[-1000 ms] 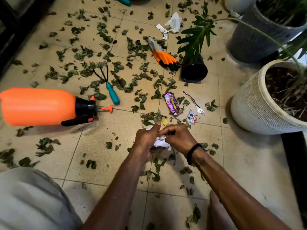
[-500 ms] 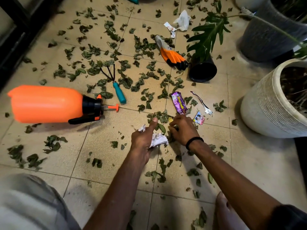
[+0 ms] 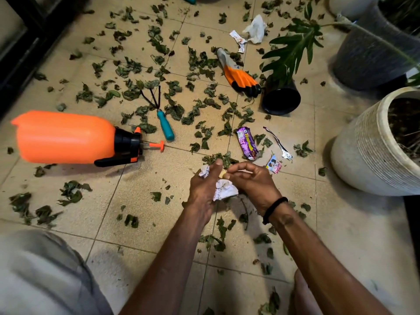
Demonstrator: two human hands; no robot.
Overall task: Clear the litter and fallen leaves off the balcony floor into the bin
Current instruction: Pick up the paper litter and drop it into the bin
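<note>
Half a second back the right hand (image 3: pixel 251 181) was down at the floor among the leaves; now it has lifted, pinching a small yellowish scrap (image 3: pixel 223 173) between thumb and fingertips, right against the left hand (image 3: pixel 205 187), which grips a crumpled white paper wad (image 3: pixel 223 191) in curled fingers with the thumb pointing away from the body. From the right hand outward, the next litter lies ahead and slightly right: a small printed sachet (image 3: pixel 274 164) is nearest, then the purple wrapper (image 3: pixel 247 142), its long axis running away from the person (roughly in line with the forearm), and a thin foil strip (image 3: pixel 278 143) beside it. The right hand is the nearer one and seems better placed to reach forward. Leaves (image 3: pixel 200 62) cover the floor (image 3: pixel 354 235) beyond; no bin is visible.
</note>
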